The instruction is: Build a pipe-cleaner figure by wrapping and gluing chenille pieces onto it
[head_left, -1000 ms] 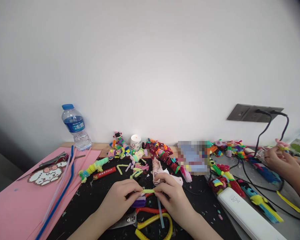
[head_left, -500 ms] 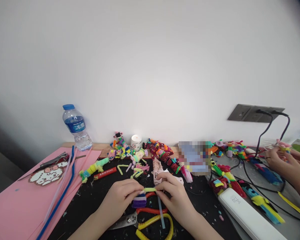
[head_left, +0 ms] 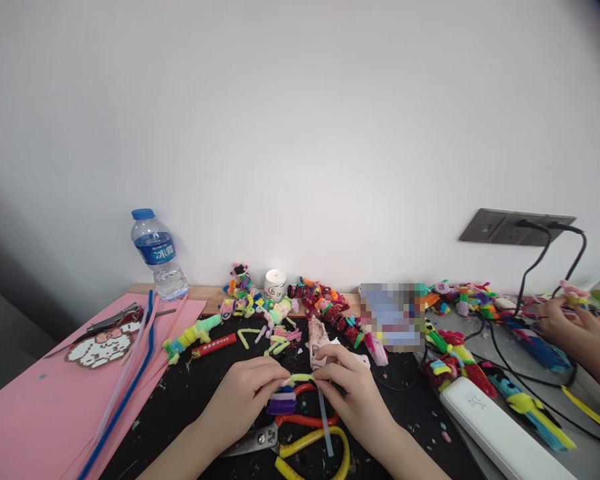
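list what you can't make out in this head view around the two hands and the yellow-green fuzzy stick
- Head view: the pinched ends of the yellow-green fuzzy stick are hidden by the left hand and right hand.
- The purple fuzzy bundle is partly covered by the left hand's fingers.
- A pixelated grey-blue patch blurs whatever lies there.
- The yellow-handled scissors are cut off by the bottom edge.
- The clear water bottle label print is too small to read.

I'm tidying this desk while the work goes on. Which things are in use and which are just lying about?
In use:
left hand and right hand, pinching the yellow-green pipe cleaner
purple coil

Lying about:
scissors
water bottle
pink sheet
blue pipe cleaner
white power strip
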Tool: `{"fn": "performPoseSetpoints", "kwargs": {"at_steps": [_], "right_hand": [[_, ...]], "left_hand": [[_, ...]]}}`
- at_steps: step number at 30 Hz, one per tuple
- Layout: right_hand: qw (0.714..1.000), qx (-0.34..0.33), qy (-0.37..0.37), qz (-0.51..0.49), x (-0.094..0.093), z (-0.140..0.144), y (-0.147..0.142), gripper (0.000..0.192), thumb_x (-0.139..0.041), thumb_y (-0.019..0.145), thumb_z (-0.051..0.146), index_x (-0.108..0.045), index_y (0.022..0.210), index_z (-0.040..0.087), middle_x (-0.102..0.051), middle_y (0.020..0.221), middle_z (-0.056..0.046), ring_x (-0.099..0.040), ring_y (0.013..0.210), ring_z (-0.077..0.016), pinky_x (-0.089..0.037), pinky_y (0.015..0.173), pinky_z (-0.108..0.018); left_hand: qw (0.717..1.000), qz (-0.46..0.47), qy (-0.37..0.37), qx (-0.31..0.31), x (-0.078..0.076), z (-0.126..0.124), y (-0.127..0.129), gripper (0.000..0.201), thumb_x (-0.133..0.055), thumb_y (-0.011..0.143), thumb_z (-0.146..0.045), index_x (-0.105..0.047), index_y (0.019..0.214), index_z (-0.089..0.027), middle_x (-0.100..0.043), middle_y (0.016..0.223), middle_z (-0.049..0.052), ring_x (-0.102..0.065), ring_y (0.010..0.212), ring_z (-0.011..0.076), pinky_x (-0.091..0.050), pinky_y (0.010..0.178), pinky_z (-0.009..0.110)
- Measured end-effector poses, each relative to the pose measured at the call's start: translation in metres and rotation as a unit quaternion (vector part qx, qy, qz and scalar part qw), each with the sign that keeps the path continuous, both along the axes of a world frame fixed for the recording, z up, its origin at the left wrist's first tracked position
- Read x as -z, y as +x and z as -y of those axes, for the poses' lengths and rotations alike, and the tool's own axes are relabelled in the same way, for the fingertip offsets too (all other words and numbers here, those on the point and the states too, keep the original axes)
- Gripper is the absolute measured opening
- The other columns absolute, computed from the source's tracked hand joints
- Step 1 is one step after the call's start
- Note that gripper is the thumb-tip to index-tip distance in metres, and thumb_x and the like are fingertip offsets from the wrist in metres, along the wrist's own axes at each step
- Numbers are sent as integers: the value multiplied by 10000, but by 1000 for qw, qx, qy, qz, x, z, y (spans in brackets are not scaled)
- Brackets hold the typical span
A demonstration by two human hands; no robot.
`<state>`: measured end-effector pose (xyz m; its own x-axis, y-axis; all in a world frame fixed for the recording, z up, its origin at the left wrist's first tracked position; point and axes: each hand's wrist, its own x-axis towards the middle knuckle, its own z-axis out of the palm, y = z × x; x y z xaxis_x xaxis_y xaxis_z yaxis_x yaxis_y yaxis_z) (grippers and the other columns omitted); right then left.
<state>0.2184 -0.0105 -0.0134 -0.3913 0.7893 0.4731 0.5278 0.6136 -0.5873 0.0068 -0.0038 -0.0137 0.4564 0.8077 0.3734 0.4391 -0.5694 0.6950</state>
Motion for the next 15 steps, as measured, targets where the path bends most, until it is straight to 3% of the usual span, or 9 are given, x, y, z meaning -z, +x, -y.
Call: {"fn": "performPoseSetpoints", "kwargs": {"at_steps": [15], "right_hand": [[1000, 5, 1, -18, -1, -1, 0, 156, -520, 806, 72, -623, 793, 188, -537, 966, -56, -546, 753, -137, -451, 693, -254]], "left_hand": [[1000, 12, -15, -8, -1, -2, -1, 158, -522, 843, -139, -662, 880, -201, -669, 851, 9, -609, 781, 135, -455, 720, 187]]}}
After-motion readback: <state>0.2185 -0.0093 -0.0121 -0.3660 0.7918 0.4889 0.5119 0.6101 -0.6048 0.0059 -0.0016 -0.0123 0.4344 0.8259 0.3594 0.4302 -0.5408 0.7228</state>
